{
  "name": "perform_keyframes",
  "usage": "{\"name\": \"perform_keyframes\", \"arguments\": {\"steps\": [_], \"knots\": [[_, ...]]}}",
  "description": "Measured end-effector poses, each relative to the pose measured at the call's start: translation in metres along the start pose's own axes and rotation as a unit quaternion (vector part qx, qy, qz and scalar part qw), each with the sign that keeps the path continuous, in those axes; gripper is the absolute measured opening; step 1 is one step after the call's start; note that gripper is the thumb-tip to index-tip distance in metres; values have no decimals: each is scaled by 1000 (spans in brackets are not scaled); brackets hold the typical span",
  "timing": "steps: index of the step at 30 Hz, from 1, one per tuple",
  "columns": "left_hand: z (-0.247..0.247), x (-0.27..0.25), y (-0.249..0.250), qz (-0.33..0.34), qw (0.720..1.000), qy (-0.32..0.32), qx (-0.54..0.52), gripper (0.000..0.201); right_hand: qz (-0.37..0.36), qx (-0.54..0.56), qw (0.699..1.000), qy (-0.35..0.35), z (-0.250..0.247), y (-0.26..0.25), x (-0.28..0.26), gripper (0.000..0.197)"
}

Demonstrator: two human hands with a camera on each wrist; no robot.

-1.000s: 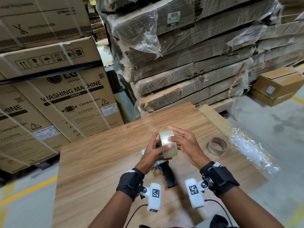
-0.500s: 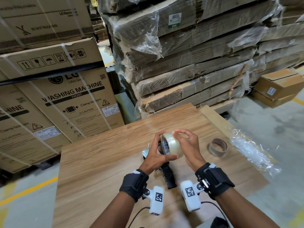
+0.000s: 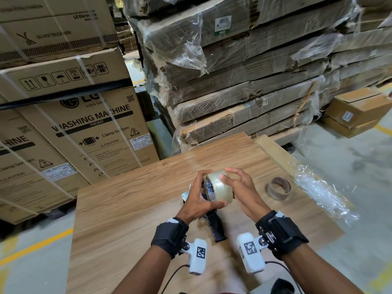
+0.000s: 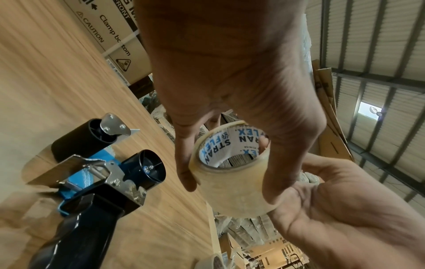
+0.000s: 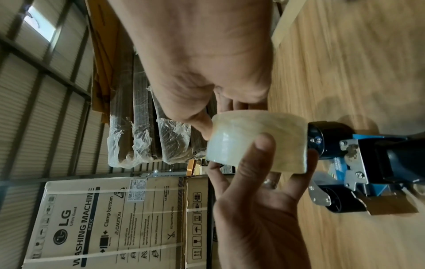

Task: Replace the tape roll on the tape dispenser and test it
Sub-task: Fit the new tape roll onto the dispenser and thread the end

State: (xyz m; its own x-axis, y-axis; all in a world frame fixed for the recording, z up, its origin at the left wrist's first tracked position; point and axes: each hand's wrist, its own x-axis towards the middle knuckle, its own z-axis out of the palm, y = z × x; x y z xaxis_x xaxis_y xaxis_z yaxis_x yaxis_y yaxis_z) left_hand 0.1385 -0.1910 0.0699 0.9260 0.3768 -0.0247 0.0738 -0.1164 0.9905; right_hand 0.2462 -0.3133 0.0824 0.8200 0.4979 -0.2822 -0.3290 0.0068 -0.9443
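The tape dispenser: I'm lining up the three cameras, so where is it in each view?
Head: tape dispenser at centre, mostly hidden under the hands.
Left wrist: lower left, lying on the table.
Right wrist: right edge.
Shared landmark: the clear tape roll, held beside it.

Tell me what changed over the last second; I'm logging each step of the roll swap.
The tape roll was turned in the hands so its printed core now faces the left hand; the right hand shifted its fingers on it. Both hands still hold it above the tape dispenser. The dispenser and empty core stayed on the table.
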Motion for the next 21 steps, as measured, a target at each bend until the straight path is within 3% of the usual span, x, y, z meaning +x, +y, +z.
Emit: {"name": "perform_keyframes", "arguments": {"steps": [9, 13, 16, 18, 21], "knots": [[12, -1, -4, 11, 998, 25, 64, 91, -24, -40, 997, 68, 7, 6, 3, 31], [3, 4, -8, 6, 998, 30, 52, 93, 5, -55, 998, -25, 4, -3, 2, 41], [-6, 7, -7, 9, 994, 44, 98, 87, 8, -80, 992, -98, -6, -3, 5, 35], [-9, 9, -5, 36, 989, 45, 136, 74, 1, -113, 984, -135, -10, -1, 5, 46], [-9, 12, 6, 71, 981, 35, 179, 47, -18, -139, 981, -137, -14, -1, 8, 50]]}}
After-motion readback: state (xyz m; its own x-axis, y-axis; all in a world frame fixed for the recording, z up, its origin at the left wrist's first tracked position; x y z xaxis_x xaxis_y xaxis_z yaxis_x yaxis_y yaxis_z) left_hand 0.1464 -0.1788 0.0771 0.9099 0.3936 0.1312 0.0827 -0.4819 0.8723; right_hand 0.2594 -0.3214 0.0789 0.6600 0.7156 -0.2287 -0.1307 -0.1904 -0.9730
